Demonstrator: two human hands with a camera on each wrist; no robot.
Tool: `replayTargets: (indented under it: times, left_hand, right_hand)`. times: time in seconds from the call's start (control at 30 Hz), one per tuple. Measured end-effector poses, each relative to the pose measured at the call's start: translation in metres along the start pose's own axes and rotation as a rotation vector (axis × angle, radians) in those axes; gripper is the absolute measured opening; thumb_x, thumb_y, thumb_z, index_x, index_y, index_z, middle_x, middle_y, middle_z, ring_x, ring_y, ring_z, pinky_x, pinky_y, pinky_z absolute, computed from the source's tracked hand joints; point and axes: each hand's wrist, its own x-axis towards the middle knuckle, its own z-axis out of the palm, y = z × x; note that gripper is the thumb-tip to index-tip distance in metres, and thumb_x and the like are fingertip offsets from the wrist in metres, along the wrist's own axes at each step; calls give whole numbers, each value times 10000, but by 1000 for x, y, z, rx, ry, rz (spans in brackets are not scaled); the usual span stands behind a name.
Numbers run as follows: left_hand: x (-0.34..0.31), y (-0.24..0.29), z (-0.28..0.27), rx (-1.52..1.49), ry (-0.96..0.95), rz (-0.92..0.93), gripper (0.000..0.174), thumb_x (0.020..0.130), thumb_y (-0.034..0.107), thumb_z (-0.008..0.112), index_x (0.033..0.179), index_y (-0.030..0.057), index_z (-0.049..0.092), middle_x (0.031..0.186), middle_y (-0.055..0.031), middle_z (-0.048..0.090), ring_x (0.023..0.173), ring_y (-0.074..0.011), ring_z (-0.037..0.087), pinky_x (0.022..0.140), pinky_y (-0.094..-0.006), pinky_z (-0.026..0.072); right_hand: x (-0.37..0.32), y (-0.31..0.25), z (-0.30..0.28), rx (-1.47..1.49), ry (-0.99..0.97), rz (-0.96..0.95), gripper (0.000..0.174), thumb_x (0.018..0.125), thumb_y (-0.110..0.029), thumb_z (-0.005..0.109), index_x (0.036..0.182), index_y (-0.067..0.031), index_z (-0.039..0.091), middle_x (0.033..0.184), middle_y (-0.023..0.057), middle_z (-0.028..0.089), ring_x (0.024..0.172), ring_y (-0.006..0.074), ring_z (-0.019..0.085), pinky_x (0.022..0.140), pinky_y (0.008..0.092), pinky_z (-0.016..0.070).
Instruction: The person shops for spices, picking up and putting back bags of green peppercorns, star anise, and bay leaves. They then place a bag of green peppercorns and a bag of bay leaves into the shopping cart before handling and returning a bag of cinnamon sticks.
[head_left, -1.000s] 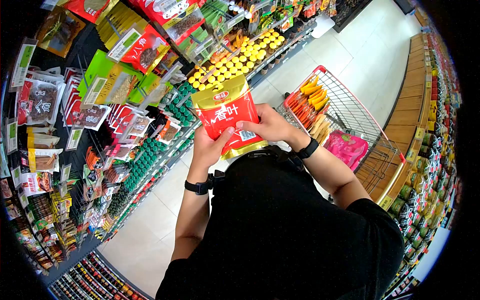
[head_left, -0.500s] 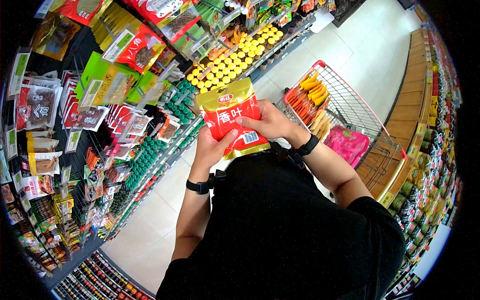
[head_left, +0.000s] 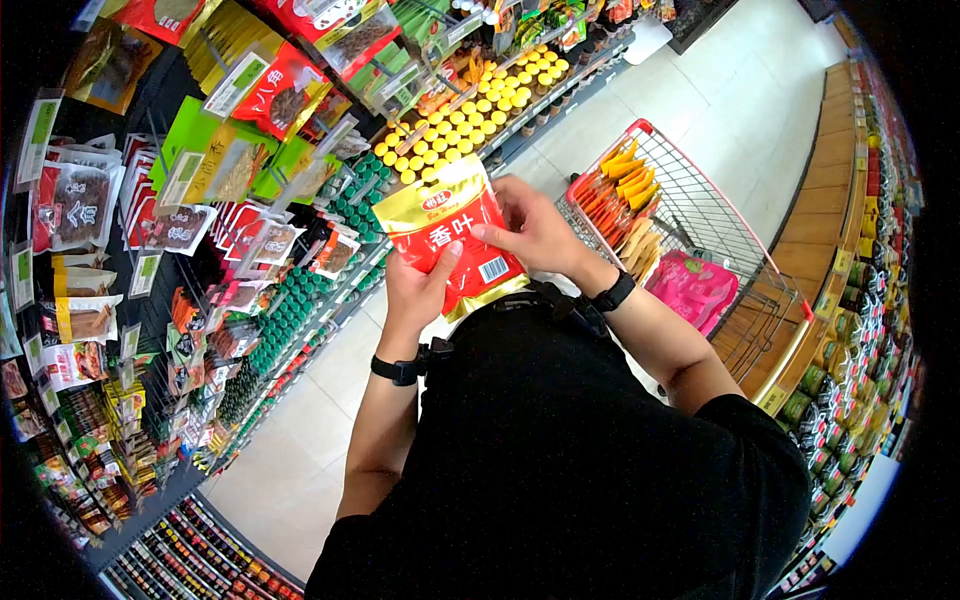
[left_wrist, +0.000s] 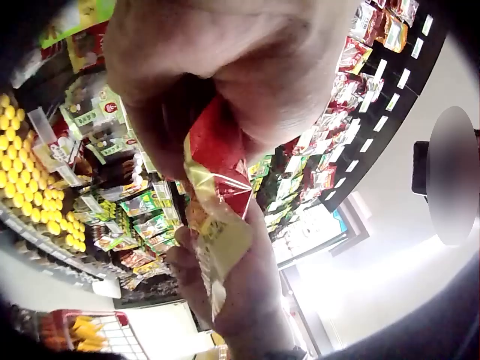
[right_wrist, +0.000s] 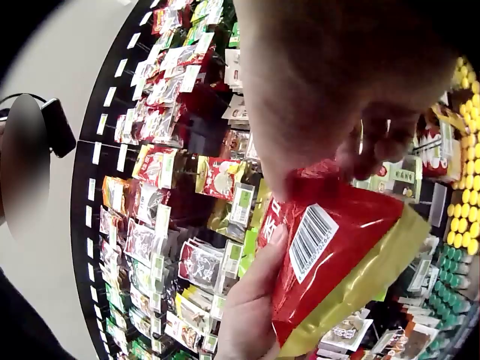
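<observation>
Red-and-gold packet (head_left: 468, 215): held in front of the person's body between both hands, printed face up; the characters 香叶 show on its red middle, with a barcode (right_wrist: 313, 241) near the lower gold end.
Left hand (head_left: 412, 290): its grip is narrow, holding the packet by the left edge, thumb laid on the printed face.
Right hand (head_left: 537, 232): its grip is narrow too, holding the right edge, thumb tip on the face and the other fingers bent at that side.
Wrists: a black strap on each, the left strap (head_left: 397, 373) and the right strap (head_left: 612, 290).
Clothing: a black short-sleeved top (head_left: 570, 440).
Trolley (head_left: 638, 126): wire with a red rim, to the right of the hands and well apart from the packet; inside are orange packets with yellow ends (head_left: 625, 182), tan packets (head_left: 640, 250) and a pink package (head_left: 695, 288).
Spice rack: hanging packs to the left, among them a red pack (head_left: 283, 95) marked 八角 and a yellow-green pack (head_left: 235, 165).
Lower shelf: yellow-capped jars (head_left: 440, 140) beyond the packet, green-capped jars (head_left: 357, 205) nearer.
Far right: wood panelling (head_left: 812, 190), and beside it rows of jars (head_left: 828, 440).
Floor (head_left: 310, 515): pale tiles.
</observation>
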Motion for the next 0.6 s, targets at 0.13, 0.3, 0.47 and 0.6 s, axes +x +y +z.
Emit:
replayTargets:
  times: [0.13,0.3,0.47,0.6]
  left_hand:
    - [-2,3,-1,4,119,-32,271,887,68,694,1125,-41,621,1077,-106,692,941,-140,657,832,-289,523]
    - [-2,3,2,-99,243,-56,280,877,80,710,1105,-54,617,1050,-124,704,906,-152,662,806,-299,529]
    - [-6,10,-4,-127,-72,73,492,826,259,718,1230,31,557,1111,-64,579,1050,-167,565,771,-277,524]
    - [-12,19,-7,65,-92,225,431,811,174,706,1207,44,592,1075,-74,585,980,-175,582,795,-292,494]
  right_hand:
    - [-4,-7,-3,243,166,-66,459,846,-128,745,1193,-53,455,923,9,495,583,19,433,520,184,374]
    - [-9,-15,1,214,-59,-36,479,848,-111,734,1247,-48,476,1007,39,529,737,65,543,611,210,450]
    - [-9,-25,12,-8,-188,-232,515,827,-179,757,1272,-50,532,1097,90,600,986,131,588,759,277,516]
    - [-12,-26,10,47,-266,-70,363,862,-197,724,1163,-33,603,978,75,654,886,118,615,721,290,520]
